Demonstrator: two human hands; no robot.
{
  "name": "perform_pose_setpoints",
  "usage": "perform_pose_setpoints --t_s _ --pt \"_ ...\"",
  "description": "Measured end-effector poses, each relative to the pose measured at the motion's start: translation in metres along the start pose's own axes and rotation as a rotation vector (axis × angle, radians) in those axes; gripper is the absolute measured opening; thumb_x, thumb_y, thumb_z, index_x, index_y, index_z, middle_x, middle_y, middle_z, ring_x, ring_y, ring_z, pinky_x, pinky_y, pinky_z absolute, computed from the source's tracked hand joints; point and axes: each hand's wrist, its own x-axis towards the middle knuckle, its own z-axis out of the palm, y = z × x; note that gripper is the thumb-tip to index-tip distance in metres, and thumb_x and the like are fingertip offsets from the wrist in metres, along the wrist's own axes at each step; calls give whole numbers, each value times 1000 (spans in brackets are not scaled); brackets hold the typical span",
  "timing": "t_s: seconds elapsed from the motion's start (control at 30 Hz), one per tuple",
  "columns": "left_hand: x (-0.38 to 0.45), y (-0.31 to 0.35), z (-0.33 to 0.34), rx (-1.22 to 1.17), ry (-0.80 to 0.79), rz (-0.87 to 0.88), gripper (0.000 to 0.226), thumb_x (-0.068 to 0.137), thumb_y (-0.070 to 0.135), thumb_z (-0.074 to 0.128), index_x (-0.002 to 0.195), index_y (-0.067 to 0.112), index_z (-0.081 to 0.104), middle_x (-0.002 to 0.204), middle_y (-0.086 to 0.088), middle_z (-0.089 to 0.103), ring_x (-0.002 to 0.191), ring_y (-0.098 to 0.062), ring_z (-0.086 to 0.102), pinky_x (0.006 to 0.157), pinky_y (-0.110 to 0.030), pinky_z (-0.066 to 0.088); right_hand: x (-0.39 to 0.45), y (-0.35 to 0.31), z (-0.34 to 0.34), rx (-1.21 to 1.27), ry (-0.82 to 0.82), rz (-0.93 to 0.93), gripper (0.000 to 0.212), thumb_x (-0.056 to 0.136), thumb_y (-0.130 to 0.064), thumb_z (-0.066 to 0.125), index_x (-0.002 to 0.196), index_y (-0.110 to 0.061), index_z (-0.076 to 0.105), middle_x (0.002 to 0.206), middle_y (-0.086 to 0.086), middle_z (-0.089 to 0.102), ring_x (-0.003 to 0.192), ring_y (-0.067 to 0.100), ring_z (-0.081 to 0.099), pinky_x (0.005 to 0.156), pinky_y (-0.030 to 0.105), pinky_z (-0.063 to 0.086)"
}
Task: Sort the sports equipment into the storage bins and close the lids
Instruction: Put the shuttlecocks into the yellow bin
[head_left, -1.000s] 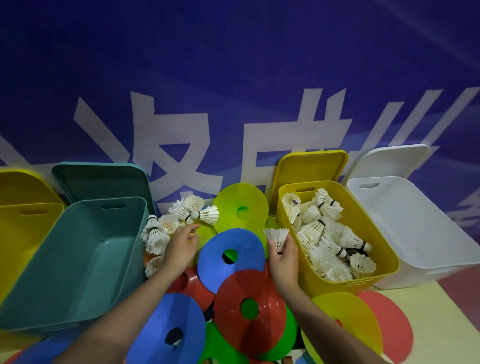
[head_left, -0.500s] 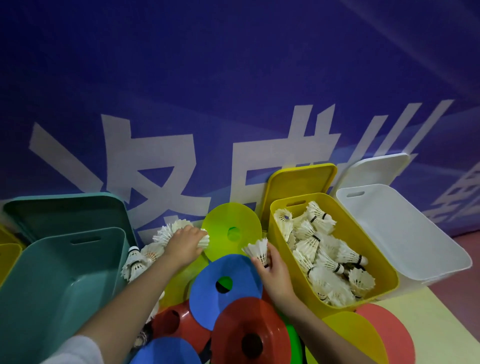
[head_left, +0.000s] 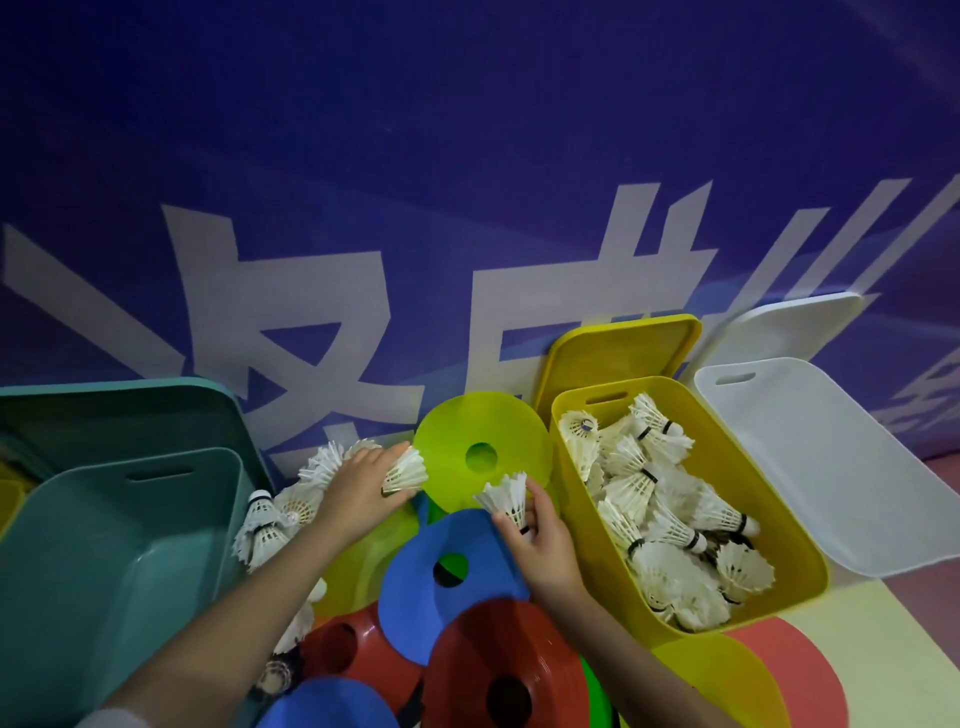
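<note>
My left hand (head_left: 358, 493) grips white shuttlecocks (head_left: 405, 470) near the wall, between the teal bin (head_left: 104, 545) and a lime disc cone (head_left: 483, 447). My right hand (head_left: 540, 540) pinches one white shuttlecock (head_left: 506, 496) just left of the yellow bin (head_left: 769, 525), which holds several shuttlecocks (head_left: 670, 519). More loose shuttlecocks (head_left: 265, 530) lie beside the teal bin. Blue (head_left: 457, 571), red (head_left: 509, 675) and yellow (head_left: 717, 680) disc cones are piled on the floor below my hands.
A white bin (head_left: 810, 467) stands right of the yellow one. Lids lean on the blue wall behind: teal (head_left: 114, 415), yellow (head_left: 623, 348), white (head_left: 779, 327). A further yellow bin's edge (head_left: 8, 499) shows at far left. Pale floor (head_left: 883, 649) lies at the lower right.
My left hand reached further toward the wall and closed on shuttlecocks there. My right hand lifted its shuttlecock up beside the yellow bin. The camera tilted upward.
</note>
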Motion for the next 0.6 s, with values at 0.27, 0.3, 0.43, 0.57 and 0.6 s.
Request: perform_pose_setpoints --t_s 0.27,0.3,0.43,0.57,0.6 --pt "-34 53 -31 -464 235 -205 67 81 41 71 139 22 44 130 1 54 117 -15 51 96 -30 43 -13 -19 -26 -56 -47 -174 58 87 -29 68 139 -24 43 129 -17 53 113 -10 49 91 2 36" --pt "-38 64 -34 -477 265 -200 65 81 39 72 138 21 45 127 2 54 115 -13 50 95 -28 42 -16 -20 -32 -59 -28 -189 57 87 -26 68 139 -23 44 128 -17 52 113 -11 47 88 -1 33" --pt "-49 114 -37 -504 328 -155 57 82 32 72 133 20 49 117 6 51 106 -5 48 89 -18 35 -28 -22 -64 -102 5 -235 58 87 -29 67 140 -24 43 134 -17 48 122 -5 44 96 3 31" --pt "-47 165 -21 -534 283 -127 57 81 30 74 131 14 52 116 1 55 105 -12 54 88 -22 42 -34 -13 -113 -105 40 -218 61 88 -34 65 142 -20 41 136 -11 49 124 4 46 104 24 39" --pt "-46 174 -17 -556 258 -120 57 80 30 75 130 14 53 113 2 56 103 -12 56 88 -26 46 -33 -10 -124 -112 48 -215 61 88 -37 64 143 -20 41 139 -10 49 126 6 45 106 30 40"
